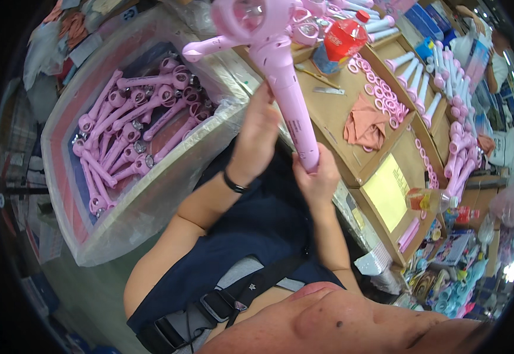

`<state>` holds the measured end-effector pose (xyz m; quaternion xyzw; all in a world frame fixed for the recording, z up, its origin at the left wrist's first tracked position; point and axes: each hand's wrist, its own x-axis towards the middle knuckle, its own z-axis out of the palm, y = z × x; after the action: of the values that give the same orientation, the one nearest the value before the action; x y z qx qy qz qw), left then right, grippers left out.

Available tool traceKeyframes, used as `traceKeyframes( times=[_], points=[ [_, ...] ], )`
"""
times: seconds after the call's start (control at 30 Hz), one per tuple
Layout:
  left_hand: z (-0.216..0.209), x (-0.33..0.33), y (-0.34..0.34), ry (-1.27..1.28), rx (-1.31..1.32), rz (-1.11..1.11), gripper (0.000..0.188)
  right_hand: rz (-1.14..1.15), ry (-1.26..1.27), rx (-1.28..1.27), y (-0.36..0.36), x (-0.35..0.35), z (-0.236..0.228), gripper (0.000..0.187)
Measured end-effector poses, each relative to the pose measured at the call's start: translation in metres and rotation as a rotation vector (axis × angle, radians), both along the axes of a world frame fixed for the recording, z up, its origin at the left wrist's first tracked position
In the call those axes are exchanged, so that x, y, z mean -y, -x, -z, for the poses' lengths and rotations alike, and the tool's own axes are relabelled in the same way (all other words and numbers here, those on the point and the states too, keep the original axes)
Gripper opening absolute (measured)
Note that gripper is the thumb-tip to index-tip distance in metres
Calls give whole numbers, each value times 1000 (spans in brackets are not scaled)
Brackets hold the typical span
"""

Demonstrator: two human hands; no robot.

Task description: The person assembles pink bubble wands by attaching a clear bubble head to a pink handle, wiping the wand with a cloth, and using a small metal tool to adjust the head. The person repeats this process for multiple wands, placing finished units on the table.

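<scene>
A pink toy wand (pixel 292 106) with a round, ring-like head and side arms is held up at a tilt, its head at the top edge of the view. My right hand (pixel 319 177) is closed around the lower end of its handle. My left hand (pixel 257 141), with a black band on the wrist, is beside the shaft with its fingers stretched upward. It is slightly blurred, and its fingertips are close to the wand; whether they touch it I cannot tell.
At left, a large lined bin (pixel 145 206) holds many similar pink wands (pixel 130 121). Cardboard trays (pixel 327 112) on the right carry pink rings (pixel 381 94), an orange cloth (pixel 366 123), a red-labelled bottle (pixel 345 38) and a yellow paper (pixel 386 192). A person (pixel 496 65) is at far right.
</scene>
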<state>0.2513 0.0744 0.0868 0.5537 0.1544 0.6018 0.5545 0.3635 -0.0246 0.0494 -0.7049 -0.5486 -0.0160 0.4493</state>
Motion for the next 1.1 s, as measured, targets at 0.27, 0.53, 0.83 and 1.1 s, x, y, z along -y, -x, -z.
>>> traceKeyframes(
  times=[0.27, 0.53, 0.83, 1.1],
  points=[
    [47, -13, 1, 252, -81, -29, 50, -275, 108, -685, 43, 16, 17, 38],
    [52, 4, -15, 754, 844, 1643, 72, -1151, 399, -2004, 32, 31, 33, 54],
    [32, 29, 5, 421, -184, 90, 49, -624, 335, -1248, 23, 26, 35, 52],
    [38, 13, 20, 612, 274, 512, 58, -847, 269, -1417, 27, 33, 34, 60]
  ],
)
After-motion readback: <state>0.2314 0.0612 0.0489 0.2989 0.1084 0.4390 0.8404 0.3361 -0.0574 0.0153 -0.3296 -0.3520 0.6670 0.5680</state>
